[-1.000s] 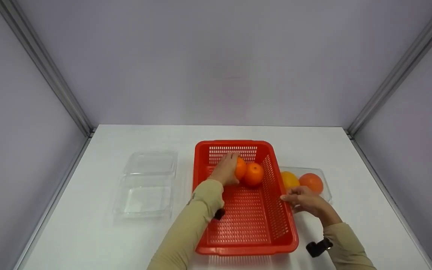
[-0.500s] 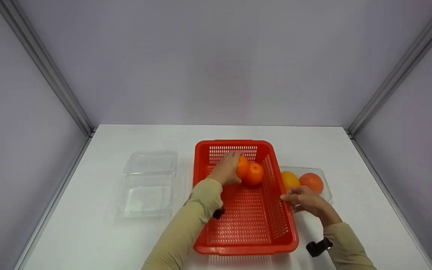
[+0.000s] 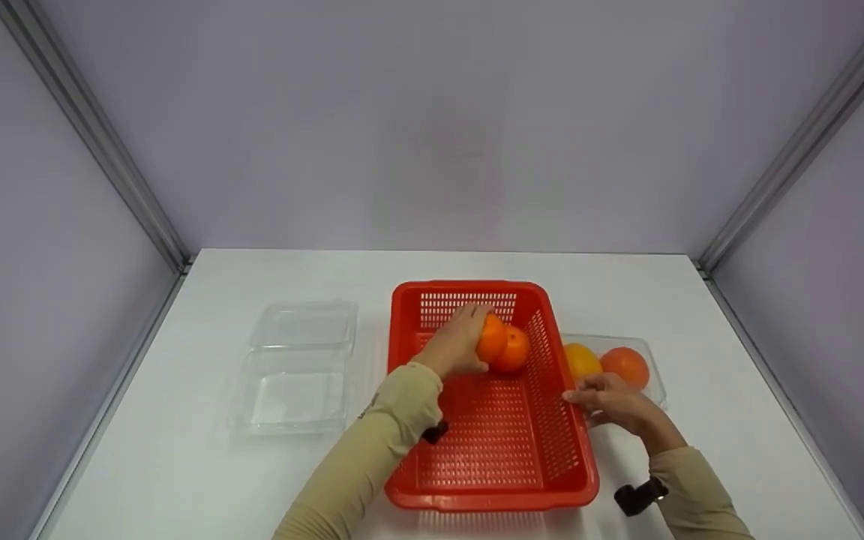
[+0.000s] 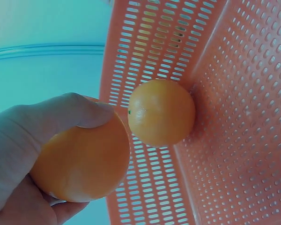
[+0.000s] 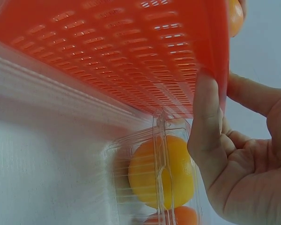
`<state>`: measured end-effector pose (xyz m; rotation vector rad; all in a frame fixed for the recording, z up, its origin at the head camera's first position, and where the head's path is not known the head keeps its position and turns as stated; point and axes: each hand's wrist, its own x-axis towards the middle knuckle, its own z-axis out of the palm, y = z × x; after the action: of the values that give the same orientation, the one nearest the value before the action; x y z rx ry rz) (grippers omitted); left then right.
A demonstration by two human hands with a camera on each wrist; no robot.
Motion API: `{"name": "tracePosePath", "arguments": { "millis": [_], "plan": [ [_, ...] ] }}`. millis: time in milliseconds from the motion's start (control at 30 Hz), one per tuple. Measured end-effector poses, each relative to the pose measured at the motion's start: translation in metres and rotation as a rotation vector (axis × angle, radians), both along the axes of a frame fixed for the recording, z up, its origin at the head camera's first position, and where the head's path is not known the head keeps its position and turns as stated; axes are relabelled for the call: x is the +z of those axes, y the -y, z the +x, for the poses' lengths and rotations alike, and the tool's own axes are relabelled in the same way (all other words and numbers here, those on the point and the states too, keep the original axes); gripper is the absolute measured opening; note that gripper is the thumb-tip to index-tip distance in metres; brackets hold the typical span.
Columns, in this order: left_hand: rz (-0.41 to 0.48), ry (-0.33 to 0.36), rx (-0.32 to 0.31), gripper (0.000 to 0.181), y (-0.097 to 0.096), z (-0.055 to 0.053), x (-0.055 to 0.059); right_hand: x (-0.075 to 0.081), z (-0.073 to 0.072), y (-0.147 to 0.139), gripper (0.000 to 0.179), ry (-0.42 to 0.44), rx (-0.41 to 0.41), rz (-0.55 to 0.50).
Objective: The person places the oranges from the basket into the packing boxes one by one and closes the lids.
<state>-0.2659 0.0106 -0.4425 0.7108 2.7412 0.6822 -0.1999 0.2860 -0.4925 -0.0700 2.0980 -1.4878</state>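
My left hand (image 3: 453, 346) curls its fingers and thumb round an orange (image 4: 84, 164) over the far part of a red perforated plastic basket (image 3: 492, 498). A second orange (image 4: 161, 112) lies in the basket by its right wall; in the head view the held one partly covers it. On the basket's right side, my right hand (image 5: 248, 164) pinches the rim between thumb and fingers. Just beyond that hand, a clear plastic clamshell box (image 3: 653, 379) holds a yellow fruit (image 3: 580, 362) and an orange-red fruit (image 3: 625, 367). The basket partly hides this box.
Another clear clamshell box (image 3: 293, 401) lies with its lid spread back on the white table (image 3: 162, 465), left of the basket. Pale panels (image 3: 432, 135) enclose the table at the back and both sides.
My left hand has shifted slightly right with its orange, which now overlaps more of the second orange in the head view. The right hand keeps its place on the rim.
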Motion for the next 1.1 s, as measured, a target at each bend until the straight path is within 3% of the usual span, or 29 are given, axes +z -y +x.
{"name": "tracePosePath", "arguments": {
  "millis": [167, 400, 500, 1100],
  "plan": [
    [0.055, 0.027, -0.005, 0.088, 0.002, 0.006, 0.005, 0.000, 0.001, -0.001, 0.018, -0.001, 0.006, -0.011],
    [0.082, -0.044, -0.047, 0.088, 0.009, 0.010, 0.009, -0.001, 0.000, -0.001, 0.014, 0.020, -0.002, -0.044],
    [0.113, -0.033, -0.042, 0.089, 0.014, 0.011, 0.010, -0.002, -0.001, -0.001, 0.013, 0.020, 0.001, -0.043],
    [0.179, -0.019, -0.020, 0.088, 0.039, 0.016, 0.006, -0.003, 0.000, -0.003, 0.016, 0.025, -0.009, -0.020]
  ]
}}
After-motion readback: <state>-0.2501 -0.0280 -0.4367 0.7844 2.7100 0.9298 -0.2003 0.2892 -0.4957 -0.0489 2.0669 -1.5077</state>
